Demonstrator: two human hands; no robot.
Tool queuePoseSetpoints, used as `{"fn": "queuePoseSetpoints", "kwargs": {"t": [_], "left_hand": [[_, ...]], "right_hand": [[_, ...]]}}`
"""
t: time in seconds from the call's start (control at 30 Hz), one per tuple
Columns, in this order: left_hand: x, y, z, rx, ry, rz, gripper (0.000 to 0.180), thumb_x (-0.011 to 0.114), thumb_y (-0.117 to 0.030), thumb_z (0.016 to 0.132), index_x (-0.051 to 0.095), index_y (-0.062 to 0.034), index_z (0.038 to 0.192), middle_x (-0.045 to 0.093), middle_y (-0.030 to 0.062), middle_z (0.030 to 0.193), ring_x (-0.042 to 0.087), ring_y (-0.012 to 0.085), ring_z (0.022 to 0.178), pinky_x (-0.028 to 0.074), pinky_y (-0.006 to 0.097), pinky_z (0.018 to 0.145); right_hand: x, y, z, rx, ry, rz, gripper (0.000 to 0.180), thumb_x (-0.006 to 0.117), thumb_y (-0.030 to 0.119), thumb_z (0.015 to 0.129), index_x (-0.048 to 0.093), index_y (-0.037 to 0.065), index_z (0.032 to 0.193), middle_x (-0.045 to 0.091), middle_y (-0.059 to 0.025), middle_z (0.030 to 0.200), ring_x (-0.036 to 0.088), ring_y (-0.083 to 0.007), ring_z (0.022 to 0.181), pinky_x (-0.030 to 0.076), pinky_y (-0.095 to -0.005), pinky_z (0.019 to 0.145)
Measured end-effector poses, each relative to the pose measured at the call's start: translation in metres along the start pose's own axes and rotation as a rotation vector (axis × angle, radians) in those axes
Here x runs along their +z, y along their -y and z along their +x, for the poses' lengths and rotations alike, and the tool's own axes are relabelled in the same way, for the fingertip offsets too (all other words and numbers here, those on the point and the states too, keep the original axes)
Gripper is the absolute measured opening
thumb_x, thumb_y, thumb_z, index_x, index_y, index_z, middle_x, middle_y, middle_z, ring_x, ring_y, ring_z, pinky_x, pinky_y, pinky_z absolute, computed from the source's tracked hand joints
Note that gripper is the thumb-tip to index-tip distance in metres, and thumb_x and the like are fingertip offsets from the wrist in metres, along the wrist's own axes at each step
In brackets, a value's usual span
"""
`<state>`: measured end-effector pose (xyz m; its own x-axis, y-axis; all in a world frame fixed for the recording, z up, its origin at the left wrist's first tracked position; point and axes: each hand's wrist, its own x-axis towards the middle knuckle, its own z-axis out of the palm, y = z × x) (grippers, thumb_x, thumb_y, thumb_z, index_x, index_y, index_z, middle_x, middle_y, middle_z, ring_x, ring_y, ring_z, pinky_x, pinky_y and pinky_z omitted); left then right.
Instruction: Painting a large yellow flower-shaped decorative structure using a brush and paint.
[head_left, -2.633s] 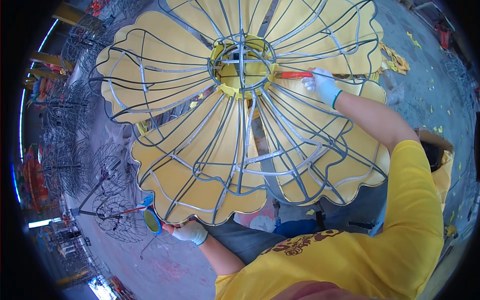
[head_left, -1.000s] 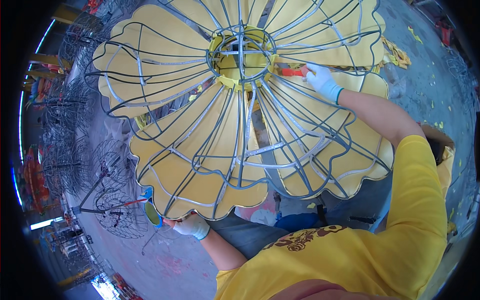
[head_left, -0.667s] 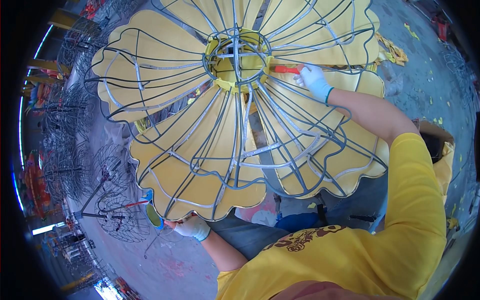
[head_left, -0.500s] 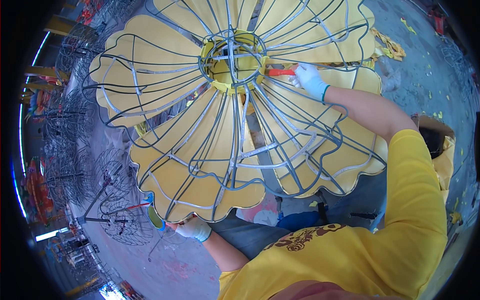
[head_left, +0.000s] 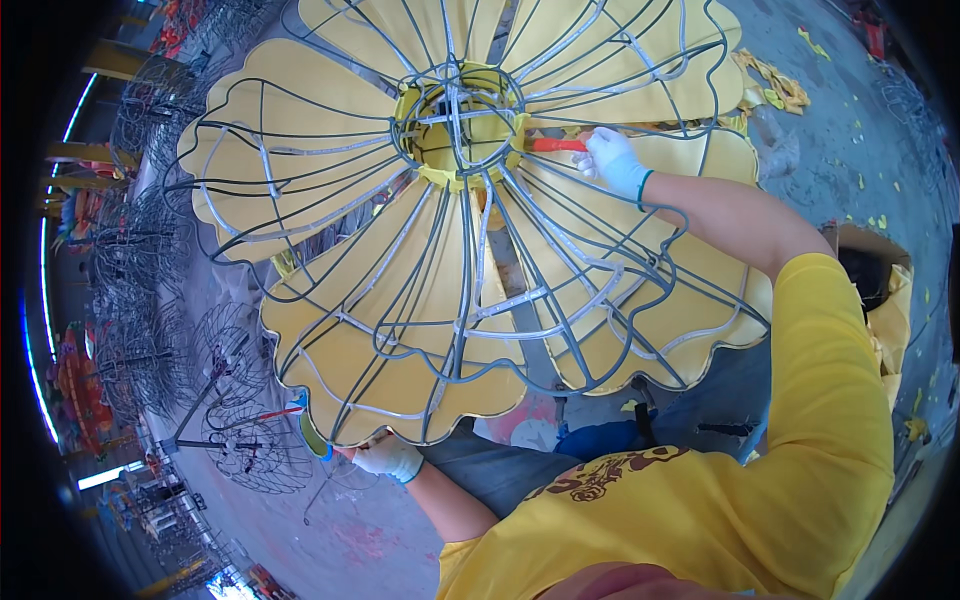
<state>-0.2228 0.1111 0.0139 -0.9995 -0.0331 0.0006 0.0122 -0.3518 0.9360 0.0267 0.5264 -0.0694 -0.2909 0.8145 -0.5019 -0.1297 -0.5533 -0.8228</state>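
A large flower-shaped wire frame point(head_left: 480, 375) fills the middle, its petals backed with yellow cloth point(head_left: 300, 105). A yellow-edged ring point(head_left: 455, 125) forms its centre. My right hand point(head_left: 615, 163), in a white glove with a green cuff, is closed around a red-handled tool point(head_left: 556, 145) pointing left at the ring. The tool's tip is hidden behind wires. My left hand point(head_left: 390, 458), gloved too, is beneath the near-left petal's scalloped edge. Its closed fingers are at the rim of a tilted blue tub point(head_left: 316, 440) with yellowish contents, and seem to hold it.
Stacks of bare wire frames point(head_left: 140, 270) line the left side. Round wire forms point(head_left: 250, 450) rest on the grey floor beside the tub. Crumpled yellow cloth point(head_left: 775, 85) and scraps lie at the far right. An open cardboard box point(head_left: 885, 290) stands by my right arm.
The flower frame has shifted slightly left in the picture. My right hand and the red-handled tool have moved a little left with it. My left hand stays almost still beside the tub.
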Motion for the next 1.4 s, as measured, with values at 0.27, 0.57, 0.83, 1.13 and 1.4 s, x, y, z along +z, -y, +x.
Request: {"fn": "queuePoseSetpoints", "kwargs": {"t": [0.27,0.57,0.83,1.13,1.4], "left_hand": [[-0.031,0.024,0.027,0.098,-0.09,0.005,0.013,0.041,-0.014,0.089,0.053,-0.0085,0.088,0.037,-0.0054,0.066,0.035,0.0055,0.055,0.027,0.018,0.045],[-0.029,0.021,0.023,0.113,0.0,0.058,0.014,0.041,-0.014,0.089,0.053,-0.0077,0.09,0.035,-0.0053,0.067,0.034,0.0054,0.057,0.028,0.018,0.048],[-0.007,0.003,0.006,-0.04,-0.005,-0.056,0.019,0.043,-0.025,0.092,0.055,-0.0114,0.094,0.039,-0.0071,0.064,0.036,0.0035,0.053,0.029,0.017,0.045],[-0.024,0.007,0.013,-0.044,0.07,-0.098,0.024,0.042,-0.033,0.094,0.057,-0.0149,0.097,0.042,-0.009,0.059,0.039,0.0023,0.05,0.03,0.017,0.042],[-0.018,0.01,0.019,-0.033,-0.034,-0.183,0.023,0.043,-0.035,0.093,0.056,-0.016,0.092,0.04,-0.0109,0.057,0.036,0.0006,0.046,0.028,0.015,0.039]], "right_hand": [[0.007,-0.019,-0.016,-0.012,0.041,0.048,0.017,0.044,0.017,0.093,0.044,0.004,0.102,0.055,-0.013,0.077,0.052,-0.0132,0.057,0.044,-0.023,0.048],[0.005,-0.033,-0.028,0.073,0.177,0.211,0.016,0.048,0.018,0.091,0.044,0.003,0.095,0.055,-0.0119,0.075,0.053,-0.0143,0.055,0.045,-0.0228,0.046],[-0.002,-0.034,-0.018,0.212,0.401,0.214,0.018,0.047,0.018,0.091,0.046,0.001,0.097,0.057,-0.0144,0.078,0.056,-0.0172,0.059,0.049,-0.0253,0.05],[0.015,-0.033,-0.01,0.265,0.388,0.235,0.023,0.045,0.02,0.092,0.049,-0.002,0.098,0.059,-0.0159,0.078,0.06,-0.0204,0.062,0.052,-0.0291,0.052],[0.02,-0.032,-0.009,0.15,0.161,0.165,0.018,0.045,0.016,0.092,0.048,-0.001,0.098,0.061,-0.0168,0.079,0.061,-0.0207,0.059,0.053,-0.03,0.049]]}}
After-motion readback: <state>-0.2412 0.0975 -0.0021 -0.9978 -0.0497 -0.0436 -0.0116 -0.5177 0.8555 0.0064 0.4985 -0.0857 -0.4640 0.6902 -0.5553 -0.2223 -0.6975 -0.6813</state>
